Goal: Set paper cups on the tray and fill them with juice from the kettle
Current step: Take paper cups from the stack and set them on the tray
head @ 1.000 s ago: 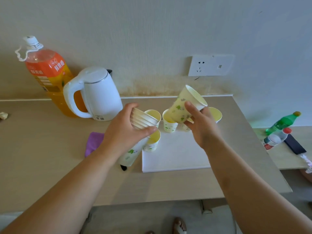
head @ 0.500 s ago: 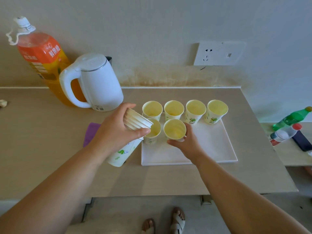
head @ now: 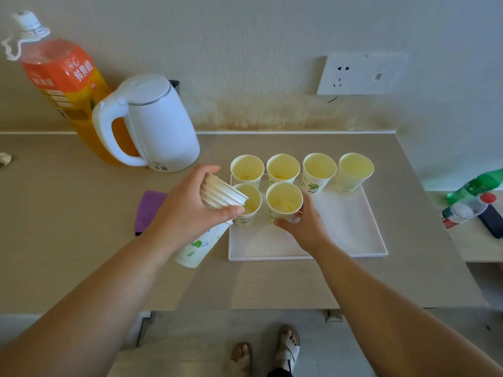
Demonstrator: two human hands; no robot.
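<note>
Six paper cups [head: 318, 171] on one tray [head: 353, 240]; one stack [head: 200, 246]; one kettle [head: 166, 131]

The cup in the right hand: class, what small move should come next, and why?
Probably the right hand lets go of the cup, which already stands upright on the tray, second in the nearer row. The left hand holds a stack of cups, so another can then be drawn from it.

place: home or lodging room | cues: wall socket [head: 360, 74], kettle [head: 163, 126], juice bottle [head: 62, 77], counter [head: 68, 213]
</note>
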